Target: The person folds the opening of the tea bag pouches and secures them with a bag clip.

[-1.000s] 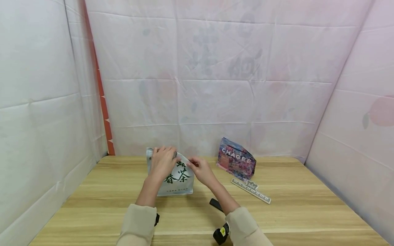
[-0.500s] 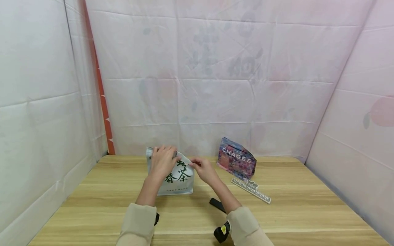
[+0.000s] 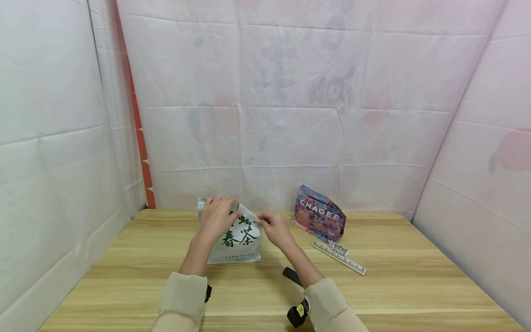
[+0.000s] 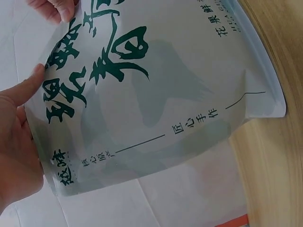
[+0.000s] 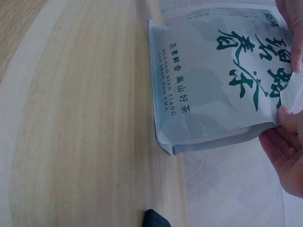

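A pale tea bag (image 3: pixel 236 252) with large green characters stands upright on the table towards the back, left of centre. My left hand (image 3: pixel 215 217) grips its top edge, thumb on the printed front and the other fingers behind. At the top right corner, my right hand (image 3: pixel 274 229) pinches the edge between thumb and fingers. In the right wrist view a white flap of the bag's top (image 5: pixel 292 90) is bent over between the two hands. The left wrist view shows the bag's front (image 4: pixel 170 71) close up, the left thumb lying along its upper edge.
A colourful CHAGEE bag (image 3: pixel 317 216) stands at the back right. In front of it lies a white piano-key ruler (image 3: pixel 339 257). A small black object (image 3: pixel 292 275) lies beside the right forearm. White cloth walls (image 3: pixel 290 138) close off the back and sides of the wooden table (image 3: pixel 398 286).
The right hand's pinch has shifted slightly right along the bag's top. My left hand and forearm have moved a little left, showing more of the green characters. The bag stays in place.
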A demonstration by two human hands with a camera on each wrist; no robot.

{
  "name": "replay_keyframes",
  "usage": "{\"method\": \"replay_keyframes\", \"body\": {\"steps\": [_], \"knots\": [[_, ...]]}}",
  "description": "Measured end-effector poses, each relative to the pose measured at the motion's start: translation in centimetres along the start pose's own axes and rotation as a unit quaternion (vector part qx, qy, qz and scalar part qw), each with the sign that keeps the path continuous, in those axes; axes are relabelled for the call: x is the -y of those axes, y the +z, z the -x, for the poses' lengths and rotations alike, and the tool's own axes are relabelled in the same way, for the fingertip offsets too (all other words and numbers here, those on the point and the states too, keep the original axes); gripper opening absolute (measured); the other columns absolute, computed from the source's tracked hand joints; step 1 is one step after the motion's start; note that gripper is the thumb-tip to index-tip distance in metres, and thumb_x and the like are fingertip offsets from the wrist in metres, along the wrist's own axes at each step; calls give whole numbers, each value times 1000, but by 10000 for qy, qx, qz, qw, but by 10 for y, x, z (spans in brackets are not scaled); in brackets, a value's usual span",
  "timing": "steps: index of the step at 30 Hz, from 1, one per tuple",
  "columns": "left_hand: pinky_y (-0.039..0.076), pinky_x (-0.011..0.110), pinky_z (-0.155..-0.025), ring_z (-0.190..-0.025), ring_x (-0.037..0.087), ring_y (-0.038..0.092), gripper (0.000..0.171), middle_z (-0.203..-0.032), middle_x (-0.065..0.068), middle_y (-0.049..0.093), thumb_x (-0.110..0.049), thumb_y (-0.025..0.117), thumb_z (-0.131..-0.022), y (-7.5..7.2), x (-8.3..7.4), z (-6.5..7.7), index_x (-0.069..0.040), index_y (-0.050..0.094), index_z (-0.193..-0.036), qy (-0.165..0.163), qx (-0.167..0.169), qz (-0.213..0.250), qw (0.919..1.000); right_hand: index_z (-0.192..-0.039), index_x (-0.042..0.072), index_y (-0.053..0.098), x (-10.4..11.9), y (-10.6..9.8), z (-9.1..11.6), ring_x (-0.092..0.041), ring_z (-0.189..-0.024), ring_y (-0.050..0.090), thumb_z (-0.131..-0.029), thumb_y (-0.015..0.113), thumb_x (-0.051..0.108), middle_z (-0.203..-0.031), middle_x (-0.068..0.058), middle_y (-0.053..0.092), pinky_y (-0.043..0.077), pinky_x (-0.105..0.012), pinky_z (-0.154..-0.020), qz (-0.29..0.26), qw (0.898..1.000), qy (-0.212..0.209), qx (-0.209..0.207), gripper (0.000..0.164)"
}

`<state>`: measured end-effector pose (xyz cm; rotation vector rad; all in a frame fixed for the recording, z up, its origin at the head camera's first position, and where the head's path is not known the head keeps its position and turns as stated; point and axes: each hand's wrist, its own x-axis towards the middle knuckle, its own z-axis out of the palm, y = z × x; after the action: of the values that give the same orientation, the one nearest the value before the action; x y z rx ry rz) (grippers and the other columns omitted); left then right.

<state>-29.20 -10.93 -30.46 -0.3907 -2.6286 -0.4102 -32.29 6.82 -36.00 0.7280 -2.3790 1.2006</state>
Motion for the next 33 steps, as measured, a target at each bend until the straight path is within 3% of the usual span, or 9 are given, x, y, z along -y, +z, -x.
{"method": "replay_keyframes", "body": {"steps": [10,17,27,33], "knots": [[32,39,-85,-97,23,52,32,-106,5,63,-29,66,-85,5,-3,3,-8,62,-108,-66,-277,-136,9995,-94,0,68,5,-4,3,-21,-79,63,-88,61,3,-86,-8,67,50,-34,-71,-266,9993,129,225,10],[32,40,-86,-94,23,52,33,-103,5,63,-30,66,-85,5,-3,4,-7,61,-108,-105,-273,-269,9992,-102,-1,66,16,-4,0,-20,-81,62,-89,60,7,-90,-8,66,49,-32,-72,-485,9981,135,349,16],[32,40,-84,-92,23,51,33,-103,4,62,-30,64,-86,6,-2,5,-6,60,-109,-69,-307,-216,9993,-88,0,65,22,9,-7,-12,-66,54,-89,60,9,-77,-5,64,45,-25,-61,-485,9987,68,-102,10],[32,39,-82,-92,22,50,31,-98,3,61,-30,65,-86,6,-4,4,-7,61,-107,-47,-321,-325,9989,-83,-1,66,24,13,-9,-12,-64,55,-87,63,8,-74,-6,64,45,-25,-58,-615,9966,297,-469,10]]}}
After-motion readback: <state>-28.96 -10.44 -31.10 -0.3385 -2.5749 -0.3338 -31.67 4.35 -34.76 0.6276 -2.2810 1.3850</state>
